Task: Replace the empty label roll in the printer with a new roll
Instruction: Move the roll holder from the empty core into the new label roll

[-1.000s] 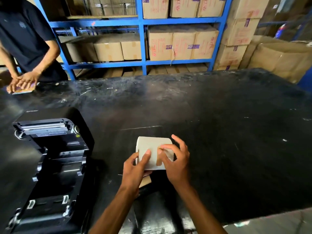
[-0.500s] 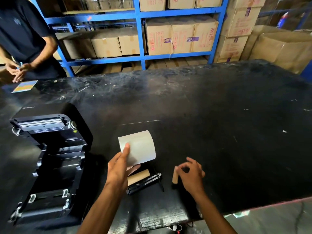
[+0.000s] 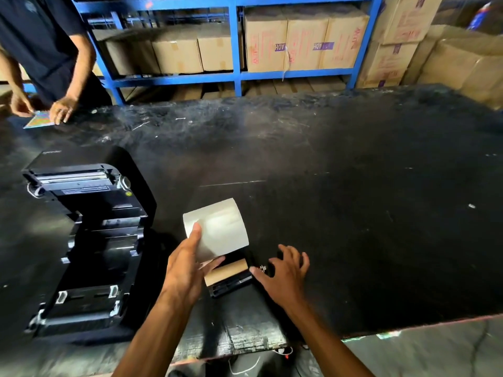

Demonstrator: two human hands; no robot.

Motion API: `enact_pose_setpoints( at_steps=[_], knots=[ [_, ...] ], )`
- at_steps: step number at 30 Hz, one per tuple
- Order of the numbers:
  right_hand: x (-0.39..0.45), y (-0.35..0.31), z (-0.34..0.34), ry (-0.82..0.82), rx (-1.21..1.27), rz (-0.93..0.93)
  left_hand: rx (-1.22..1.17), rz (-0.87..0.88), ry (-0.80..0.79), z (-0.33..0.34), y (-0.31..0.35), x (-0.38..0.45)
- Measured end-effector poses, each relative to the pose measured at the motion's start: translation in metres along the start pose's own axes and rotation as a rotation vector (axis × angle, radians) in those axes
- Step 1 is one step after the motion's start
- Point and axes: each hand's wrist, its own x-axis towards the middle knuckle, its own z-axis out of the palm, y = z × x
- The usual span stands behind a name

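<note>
My left hand [image 3: 185, 265] grips the new white label roll [image 3: 220, 227] just above the black table [image 3: 353, 213], thumb on its near end. Below it lies the empty brown cardboard core [image 3: 227, 270] on a black spindle holder [image 3: 231, 282]. My right hand [image 3: 284, 270] hovers with fingers spread over the spindle's right end, touching it; whether it grips it is unclear. The black label printer [image 3: 87, 240] stands at the left with its lid open and its roll bay empty.
Another person [image 3: 40, 50] stands at the far left with hands on a coloured card [image 3: 38, 122]. Blue shelving [image 3: 236, 74] with cardboard boxes [image 3: 304, 42] runs behind the table. The table's near edge is just below my forearms.
My right hand let go of the small tan piece it pinched and moved left onto the spindle's end. My left hand still holds the roll, shifted slightly right.
</note>
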Motion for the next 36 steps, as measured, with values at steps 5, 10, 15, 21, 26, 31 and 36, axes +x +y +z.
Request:
enact_pose_setpoints(
  at_steps=[5, 10, 15, 21, 26, 31, 36],
  knots=[
    [-0.007, -0.004, 0.003, 0.011, 0.168, 0.094, -0.053, -0.032, -0.016, -0.007, 0.001, 0.001],
    [0.01, -0.007, -0.051, 0.13, 0.592, 0.272, -0.064, -0.109, -0.046, -0.014, 0.011, 0.011],
    [0.033, -0.006, -0.11, 0.315, 0.795, 0.35, -0.138, -0.147, -0.097, -0.012, 0.016, 0.018],
    [0.037, -0.022, -0.116, 0.274, 1.028, 0.413, -0.185, -0.163, -0.177, -0.008, 0.013, 0.018],
    [0.032, -0.03, -0.11, 0.273, 1.023, 0.314, -0.115, -0.136, -0.19, -0.005, 0.013, 0.018],
    [0.028, -0.039, -0.115, 0.352, 0.933, -0.014, -0.009, -0.046, -0.222, -0.007, 0.018, 0.019],
    [0.028, -0.061, -0.095, 0.205, 0.917, -0.065, 0.056, 0.014, -0.289, 0.003, 0.022, 0.011]
  ],
)
